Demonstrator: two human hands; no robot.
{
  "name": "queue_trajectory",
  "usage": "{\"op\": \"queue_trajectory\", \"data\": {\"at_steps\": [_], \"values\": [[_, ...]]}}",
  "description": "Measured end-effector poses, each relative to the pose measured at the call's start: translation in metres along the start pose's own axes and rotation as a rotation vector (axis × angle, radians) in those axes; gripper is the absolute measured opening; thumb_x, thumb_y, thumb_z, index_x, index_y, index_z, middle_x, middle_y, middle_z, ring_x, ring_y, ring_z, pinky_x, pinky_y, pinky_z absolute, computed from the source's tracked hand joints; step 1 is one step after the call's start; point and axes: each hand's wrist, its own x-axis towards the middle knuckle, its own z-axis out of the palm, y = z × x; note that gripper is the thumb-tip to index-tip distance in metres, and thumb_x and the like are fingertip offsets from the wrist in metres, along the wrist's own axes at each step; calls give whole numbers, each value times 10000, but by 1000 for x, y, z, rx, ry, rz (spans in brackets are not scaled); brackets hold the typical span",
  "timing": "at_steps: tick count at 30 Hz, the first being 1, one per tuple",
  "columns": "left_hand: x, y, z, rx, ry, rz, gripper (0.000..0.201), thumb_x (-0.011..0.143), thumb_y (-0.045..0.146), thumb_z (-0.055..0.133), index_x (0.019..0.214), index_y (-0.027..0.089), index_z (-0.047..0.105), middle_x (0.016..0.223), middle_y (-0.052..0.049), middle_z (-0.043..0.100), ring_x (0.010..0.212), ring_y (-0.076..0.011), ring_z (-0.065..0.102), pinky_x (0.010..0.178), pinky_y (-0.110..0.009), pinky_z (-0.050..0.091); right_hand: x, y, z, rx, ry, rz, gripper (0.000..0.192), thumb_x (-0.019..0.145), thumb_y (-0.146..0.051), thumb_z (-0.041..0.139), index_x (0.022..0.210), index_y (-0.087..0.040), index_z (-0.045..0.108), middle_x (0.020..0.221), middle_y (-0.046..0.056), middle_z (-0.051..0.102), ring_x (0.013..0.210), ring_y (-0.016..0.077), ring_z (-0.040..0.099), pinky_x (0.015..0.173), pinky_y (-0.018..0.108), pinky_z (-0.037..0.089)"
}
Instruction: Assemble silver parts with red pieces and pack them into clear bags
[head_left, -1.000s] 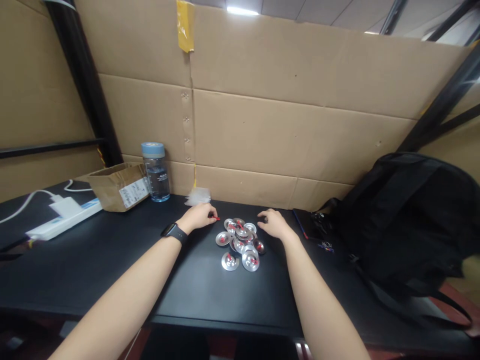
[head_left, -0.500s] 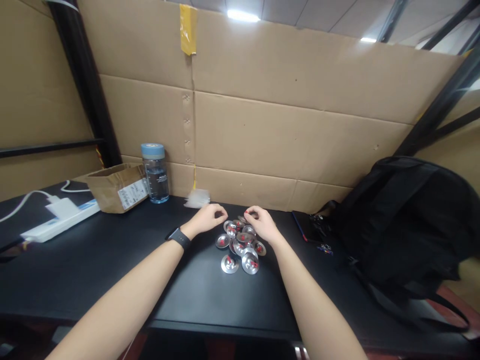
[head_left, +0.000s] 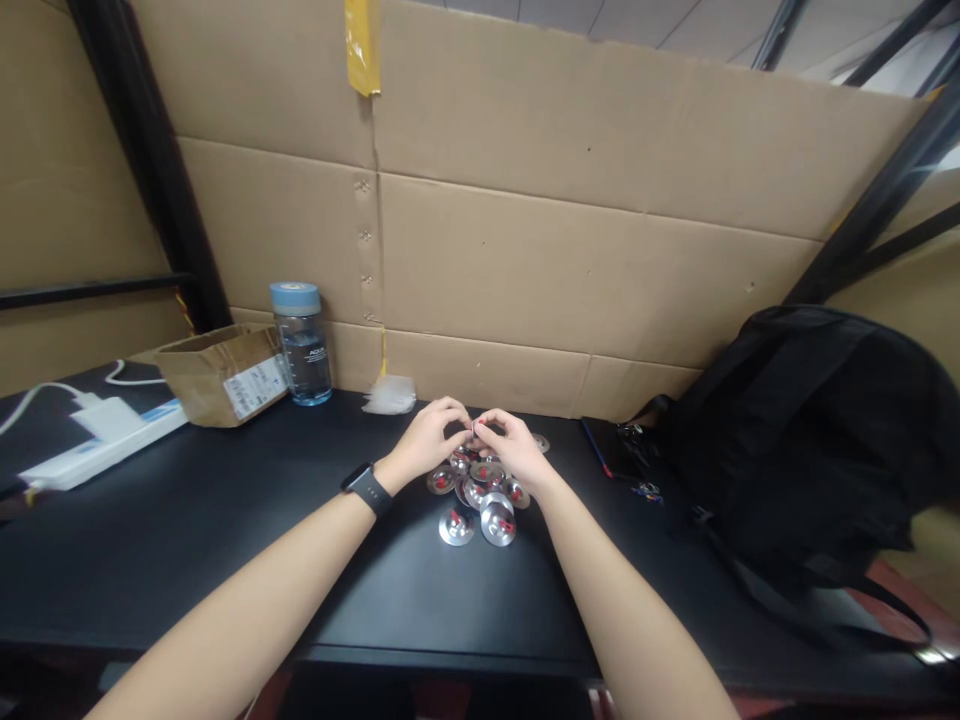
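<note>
A pile of several small silver discs with red centres (head_left: 480,495) lies on the black table (head_left: 225,530). Just above the pile's far side, my left hand (head_left: 429,440) and my right hand (head_left: 510,450) meet fingertip to fingertip. Together they pinch a small pale part (head_left: 472,428), too small to make out. A black watch (head_left: 367,488) is on my left wrist. One single disc (head_left: 541,442) lies apart, right of my right hand.
A blue-capped water bottle (head_left: 301,345), an open cardboard box (head_left: 225,372) and a white power strip (head_left: 97,440) stand at the back left. A crumpled clear bag (head_left: 388,396) lies by the cardboard wall (head_left: 585,250). A black backpack (head_left: 810,430) fills the right side, with keys (head_left: 645,490) beside it.
Both hands have come together from either side of the pile and lifted slightly, closing on a small part between them. The camera has tilted down a little.
</note>
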Motion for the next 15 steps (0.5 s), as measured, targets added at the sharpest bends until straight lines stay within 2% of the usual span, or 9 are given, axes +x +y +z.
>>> {"op": "queue_trajectory", "data": {"at_steps": [3, 6, 10, 12, 15], "values": [[0, -1, 0, 78, 46, 36, 88, 878, 232, 647, 913, 214, 726, 1178, -82, 596, 1142, -255, 553, 1033, -422, 441, -2, -3, 2, 20, -11, -16, 376, 768, -458, 791, 1009, -220, 630, 1125, 48, 679, 845, 175, 713, 707, 282, 586], [-1, 0, -2, 115, 36, 86, 71, 864, 213, 647, 908, 215, 703, 1226, -84, 557, 1193, -270, 510, 1072, -439, 409, -4, -5, 3, 74, 3, -17, 560, 700, -393, 853, 1162, -258, 567, 1210, 58, 658, 842, 164, 710, 754, 311, 600], [-2, 1, -4, 140, -38, 156, 85, 876, 228, 637, 954, 218, 668, 1298, -87, 532, 1240, -281, 470, 1090, -446, 392, -4, -4, 5, 125, -62, -20, 662, 694, -345, 857, 1256, -280, 514, 1158, 60, 681, 945, 192, 705, 822, 343, 599], [-1, -1, -6, 168, -63, 162, 75, 898, 235, 614, 959, 222, 656, 1335, -86, 517, 1269, -283, 446, 1097, -453, 380, -2, -3, 3, 78, -63, -41, 648, 694, -332, 856, 1248, -264, 527, 1112, 58, 689, 954, 192, 698, 849, 348, 587], [0, -11, -12, 236, -68, 124, 81, 928, 255, 580, 945, 222, 652, 1353, -87, 507, 1275, -288, 430, 1089, -467, 378, 2, 0, -9, -149, 38, -105, 609, 709, -311, 831, 1243, -253, 543, 1105, 54, 690, 849, 166, 679, 808, 337, 571]]}}
